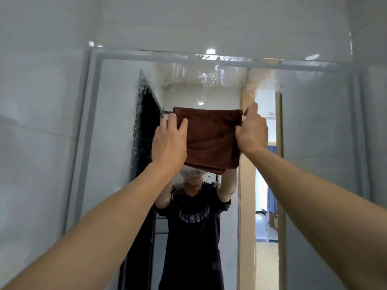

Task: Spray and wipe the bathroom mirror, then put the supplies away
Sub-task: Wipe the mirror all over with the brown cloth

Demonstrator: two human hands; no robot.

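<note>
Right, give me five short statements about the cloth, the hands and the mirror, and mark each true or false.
1. Both hands hold a brown cloth in front of the mirror. True.
2. The cloth is crumpled into a ball. False: it is folded flat into a rough rectangle.
3. The left hand holds the cloth's left side and the right hand its right side. True.
4. The upper part of the mirror is dry and spotless. False: droplets and streaks cover the glass near the top.
5. A spray bottle is in the right hand. False: no bottle is in view.
</note>
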